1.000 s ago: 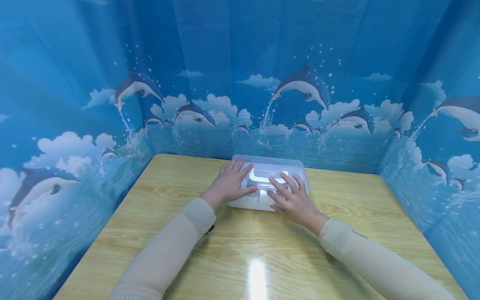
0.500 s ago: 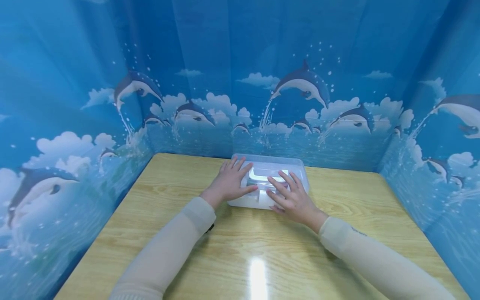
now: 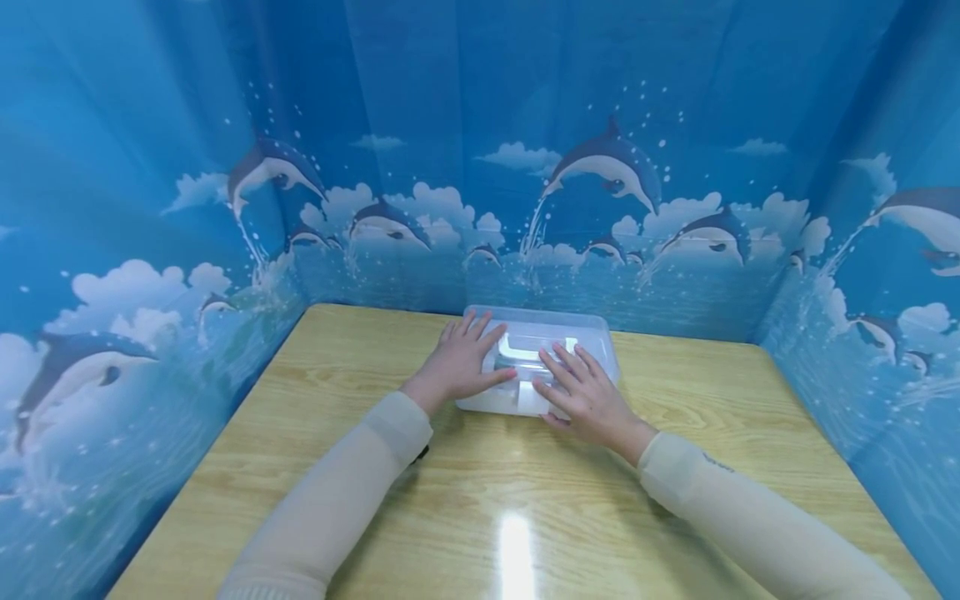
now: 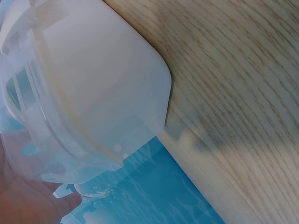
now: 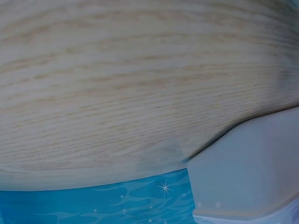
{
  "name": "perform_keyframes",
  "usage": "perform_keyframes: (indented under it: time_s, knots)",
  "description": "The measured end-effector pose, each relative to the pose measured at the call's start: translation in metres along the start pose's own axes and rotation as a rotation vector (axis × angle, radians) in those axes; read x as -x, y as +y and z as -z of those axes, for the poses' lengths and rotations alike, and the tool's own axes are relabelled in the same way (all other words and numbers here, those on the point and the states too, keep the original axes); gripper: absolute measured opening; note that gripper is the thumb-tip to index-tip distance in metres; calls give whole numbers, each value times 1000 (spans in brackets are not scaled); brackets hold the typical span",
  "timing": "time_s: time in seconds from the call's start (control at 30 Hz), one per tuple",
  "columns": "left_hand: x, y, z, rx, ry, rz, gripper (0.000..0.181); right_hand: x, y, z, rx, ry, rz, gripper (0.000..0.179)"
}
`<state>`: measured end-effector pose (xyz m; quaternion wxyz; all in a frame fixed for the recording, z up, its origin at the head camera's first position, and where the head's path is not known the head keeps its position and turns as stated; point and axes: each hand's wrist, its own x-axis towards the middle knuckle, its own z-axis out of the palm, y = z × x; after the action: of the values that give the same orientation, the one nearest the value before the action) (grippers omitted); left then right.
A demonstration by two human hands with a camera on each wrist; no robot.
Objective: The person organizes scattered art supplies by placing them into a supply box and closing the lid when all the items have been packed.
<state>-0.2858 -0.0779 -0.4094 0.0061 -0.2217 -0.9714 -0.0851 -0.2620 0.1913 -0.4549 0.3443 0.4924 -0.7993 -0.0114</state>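
A translucent white plastic box [image 3: 480, 402] with a clear lid [image 3: 588, 326] stands near the table's back edge. Spread fingers of my left hand [image 3: 463, 363] rest on the lid's left side. My right hand [image 3: 588, 402] lies over the lid's right front part, its fingers extended and apart. Between the two hands a white latch [image 3: 529, 398] shows at the box's front. In the left wrist view, part of my left hand [image 4: 23, 200] lies against the lid beside the box's frosted wall [image 4: 112, 74]. Only the box's corner [image 5: 243, 172] appears in the right wrist view. Its contents cannot be made out.
The wood-grain table [image 3: 480, 492] spreads in front of the box and to both sides. A blue curtain [image 3: 420, 108] printed with dolphins hangs close behind the box and along the left and right sides. A bright light reflection falls on the table's front.
The fingers of my right hand have shifted slightly on the lid. My left hand and the box keep their places.
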Motion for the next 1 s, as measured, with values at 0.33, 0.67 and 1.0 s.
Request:
perform_keyframes:
  time_s: [0.33, 0.67, 1.0]
  knots:
    - [0, 1, 0, -10, 7, -7, 89, 1, -3, 2, 7, -38, -16, 65]
    - [0, 0, 1, -10, 0, 0, 89, 1, -4, 1, 20, -63, -11, 62]
    - [1, 1, 2, 0, -3, -7, 89, 1, -5, -1, 42, -58, -2, 60]
